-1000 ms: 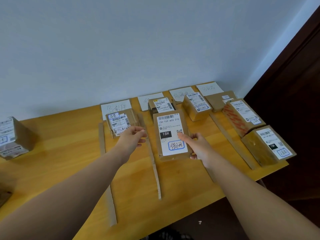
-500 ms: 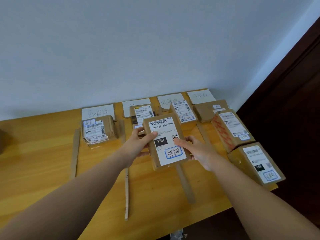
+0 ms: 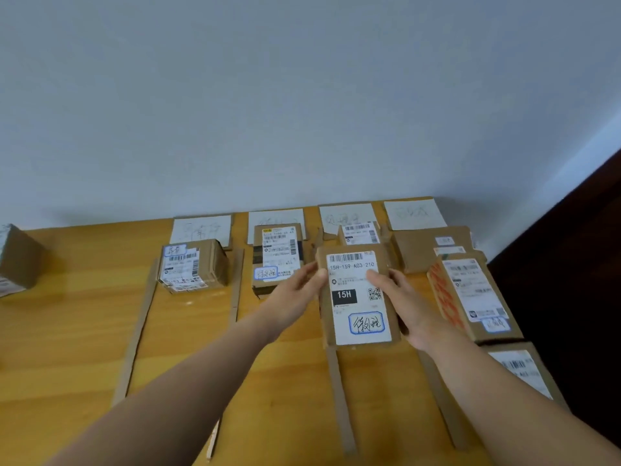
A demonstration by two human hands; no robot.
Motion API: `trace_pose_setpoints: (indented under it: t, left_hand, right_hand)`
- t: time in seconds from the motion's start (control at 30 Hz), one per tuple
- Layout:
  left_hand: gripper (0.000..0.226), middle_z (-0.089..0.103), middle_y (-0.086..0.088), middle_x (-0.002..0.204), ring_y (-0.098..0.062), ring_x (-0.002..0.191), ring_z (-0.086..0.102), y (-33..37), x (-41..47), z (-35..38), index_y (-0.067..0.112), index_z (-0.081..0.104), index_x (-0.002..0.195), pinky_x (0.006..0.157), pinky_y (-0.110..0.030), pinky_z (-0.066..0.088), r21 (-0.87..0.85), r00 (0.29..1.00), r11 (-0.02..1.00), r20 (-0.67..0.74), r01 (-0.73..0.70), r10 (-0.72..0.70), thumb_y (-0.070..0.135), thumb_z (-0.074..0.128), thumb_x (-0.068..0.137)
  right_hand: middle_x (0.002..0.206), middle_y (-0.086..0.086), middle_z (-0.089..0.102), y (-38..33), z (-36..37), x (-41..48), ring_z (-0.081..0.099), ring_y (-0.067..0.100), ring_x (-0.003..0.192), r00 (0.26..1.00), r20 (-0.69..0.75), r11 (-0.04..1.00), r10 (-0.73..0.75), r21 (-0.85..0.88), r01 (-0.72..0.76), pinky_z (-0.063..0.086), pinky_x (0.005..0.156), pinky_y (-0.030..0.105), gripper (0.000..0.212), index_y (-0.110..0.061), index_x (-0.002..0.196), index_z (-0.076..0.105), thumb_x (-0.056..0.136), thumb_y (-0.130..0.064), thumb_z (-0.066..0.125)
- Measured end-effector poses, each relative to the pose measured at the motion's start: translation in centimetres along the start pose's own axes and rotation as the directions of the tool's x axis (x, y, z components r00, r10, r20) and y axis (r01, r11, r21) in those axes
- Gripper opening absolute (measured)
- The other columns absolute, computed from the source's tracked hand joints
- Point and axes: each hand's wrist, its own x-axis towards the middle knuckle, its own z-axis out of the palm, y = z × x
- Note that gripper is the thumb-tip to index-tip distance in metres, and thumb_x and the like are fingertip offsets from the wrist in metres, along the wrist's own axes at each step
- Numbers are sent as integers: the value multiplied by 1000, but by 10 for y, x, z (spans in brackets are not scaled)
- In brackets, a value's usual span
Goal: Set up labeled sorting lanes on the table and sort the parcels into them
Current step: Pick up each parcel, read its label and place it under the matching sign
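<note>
I hold a flat brown parcel (image 3: pixel 358 317) with a white label reading 15H between both hands, above the third lane from the left. My left hand (image 3: pixel 295 294) grips its left edge, thumb on the top face. My right hand (image 3: pixel 405 304) grips its right edge, thumb on the label. Cardboard strips (image 3: pixel 341 398) divide the wooden table (image 3: pixel 74 331) into lanes. Handwritten paper lane labels (image 3: pixel 201 230) lie along the wall. Parcels sit in the lanes: a box (image 3: pixel 193 265) in the first, a parcel (image 3: pixel 277 253) in the second, another (image 3: pixel 361 232) behind the held one.
A flat parcel (image 3: pixel 426 247) and an orange-printed box (image 3: pixel 470 297) lie in the right lane, with one more parcel (image 3: pixel 519 371) at the table's right edge. A lone box (image 3: pixel 16 260) stands at the far left. A dark door (image 3: pixel 571 264) borders the right.
The parcel has left the table and moved rightward from the second lane toward the third. My left hand has come off the first-lane box and taken the parcel's left edge.
</note>
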Motion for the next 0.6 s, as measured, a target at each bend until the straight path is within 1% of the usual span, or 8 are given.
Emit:
trace_pose_setpoints:
  t: [0.03,0.07,0.13,0.2,0.27,0.33,0.4,0.6]
  left_hand:
    - [55,48,11,135,-13,132,41,-1,8,-9,28,37,144,103,-30,34,144,996,989,-72,-42,53,52,41,95]
    - [53,41,4,145,-19,139,34,-4,17,-21,27,35,145,107,-35,31,341,984,938,-142,-55,109,50,38,97]
    - [61,15,-4,160,-28,147,15,-13,36,-48,29,23,151,114,-45,24,710,970,703,-192,33,149,49,41,96]
    - [76,-5,-6,162,-30,148,2,-26,51,-71,31,7,153,116,-48,19,883,982,455,-170,112,87,52,48,92]
    - [82,-10,-5,162,-30,148,0,-38,61,-85,33,1,153,115,-49,21,933,993,346,-114,103,10,51,52,91]
    - [77,-9,-3,162,-30,145,21,-44,65,-93,35,4,152,110,-46,35,933,997,351,-58,73,-55,44,52,93]
    - [72,-6,-2,162,-27,133,44,-45,64,-97,36,9,152,98,-38,48,919,997,389,-42,63,-63,38,52,95]
    - [63,5,2,162,-25,129,49,-52,53,-104,38,20,150,96,-41,50,925,1000,379,28,-25,-3,38,51,95]
  right_hand:
    - [97,7,76,-1,0,5,73,27,90,1000,-3,1000,0,9,0,58,81,48,38,-25,116,52,84,-35,69]
    - [97,7,76,-1,1,11,73,27,91,1000,-8,1000,3,13,-3,57,83,50,38,-24,115,53,83,-35,69]
    - [97,6,76,0,5,20,73,26,91,1000,-16,1000,15,-5,-15,56,86,52,40,-25,115,54,81,-37,71]
    - [96,5,76,3,11,28,73,25,90,999,-12,999,31,-39,-31,55,88,51,45,-24,118,52,80,-39,71]
    - [94,3,77,7,18,33,73,24,89,999,-4,996,51,-69,-51,54,89,51,49,-24,121,51,80,-40,72]
    - [93,3,77,10,26,36,73,24,89,997,4,993,76,-90,-76,54,91,50,50,-25,122,50,80,-40,72]
    - [93,2,77,12,33,39,73,24,91,995,10,992,100,-80,-98,53,92,50,51,-25,124,49,80,-41,71]
    - [97,6,76,15,55,37,72,26,93,992,39,988,120,-98,-115,55,90,49,65,-21,127,49,71,-44,73]
